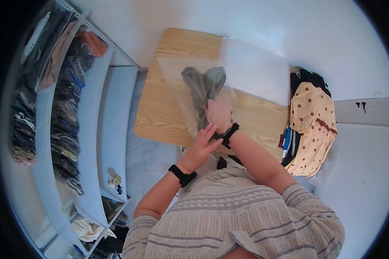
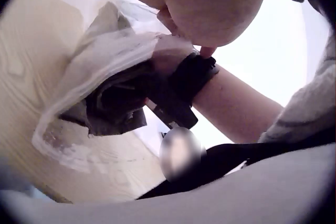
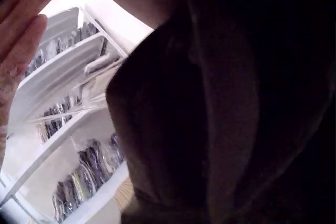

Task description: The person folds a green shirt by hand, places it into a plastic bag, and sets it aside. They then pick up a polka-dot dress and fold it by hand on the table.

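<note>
Grey garment (image 1: 203,86) lies inside a clear plastic bag (image 1: 255,73) on the wooden desk (image 1: 153,116). The right hand (image 1: 218,114) is pushed into the bag onto the cloth, its grip hidden. The left hand (image 1: 202,146) lays straight fingers at the bag's mouth.

From the left wrist, crumpled plastic surrounds the right wrist strap (image 2: 191,79).

From the right wrist, dark cloth fills the frame.

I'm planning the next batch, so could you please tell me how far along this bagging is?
Done: the grey garment sits inside the clear bag on the wooden table. In hand: the right hand is in the bag with it, grip hidden; the left hand, fingers straight, rests at the bag's mouth. Left: withdrawing that hand, closing the bag, probably the clothes pile alongside.
</note>
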Demonstrator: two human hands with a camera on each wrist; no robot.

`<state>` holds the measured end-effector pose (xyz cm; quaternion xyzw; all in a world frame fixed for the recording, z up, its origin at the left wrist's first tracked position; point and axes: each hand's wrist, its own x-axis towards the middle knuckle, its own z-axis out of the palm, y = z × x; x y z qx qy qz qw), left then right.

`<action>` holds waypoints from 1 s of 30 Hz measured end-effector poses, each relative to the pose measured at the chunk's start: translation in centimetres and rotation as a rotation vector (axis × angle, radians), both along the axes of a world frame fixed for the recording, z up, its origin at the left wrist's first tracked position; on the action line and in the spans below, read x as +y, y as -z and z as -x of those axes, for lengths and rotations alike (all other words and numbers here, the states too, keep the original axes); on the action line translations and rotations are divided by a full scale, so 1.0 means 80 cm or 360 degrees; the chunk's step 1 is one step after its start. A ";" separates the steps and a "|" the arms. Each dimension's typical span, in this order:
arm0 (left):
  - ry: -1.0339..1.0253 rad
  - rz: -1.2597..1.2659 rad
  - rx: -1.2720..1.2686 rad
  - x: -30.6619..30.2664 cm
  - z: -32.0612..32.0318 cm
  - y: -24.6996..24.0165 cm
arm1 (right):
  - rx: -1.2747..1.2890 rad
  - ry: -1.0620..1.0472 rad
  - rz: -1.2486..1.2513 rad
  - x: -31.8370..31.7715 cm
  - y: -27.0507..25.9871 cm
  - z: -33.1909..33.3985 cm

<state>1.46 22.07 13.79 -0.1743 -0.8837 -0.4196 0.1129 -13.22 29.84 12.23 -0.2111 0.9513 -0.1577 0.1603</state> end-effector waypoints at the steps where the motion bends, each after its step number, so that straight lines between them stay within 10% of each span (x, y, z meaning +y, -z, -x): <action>1: -0.0110 0.0047 -0.0021 -0.004 -0.002 0.008 | -0.0004 -0.0001 0.0006 -0.004 0.007 -0.002; 4: -0.0266 0.0063 -0.0046 -0.016 -0.009 0.031 | 0.0655 -0.0209 -0.0069 -0.020 0.023 -0.014; 15: -0.0465 0.0190 -0.0130 -0.034 -0.050 0.090 | -0.0178 -0.0818 0.0372 -0.021 0.121 -0.082; 19: -0.0449 0.0255 -0.0227 -0.032 -0.055 0.088 | 0.0645 -0.0686 -0.0085 0.017 0.083 -0.065; 23: -0.0414 0.0296 -0.0224 -0.029 -0.056 0.091 | 0.0564 0.0009 -0.0092 0.026 0.108 -0.043; 30: -0.0482 0.0319 -0.0174 -0.025 -0.053 0.083 | 0.0478 -0.0054 0.0015 0.047 0.131 -0.064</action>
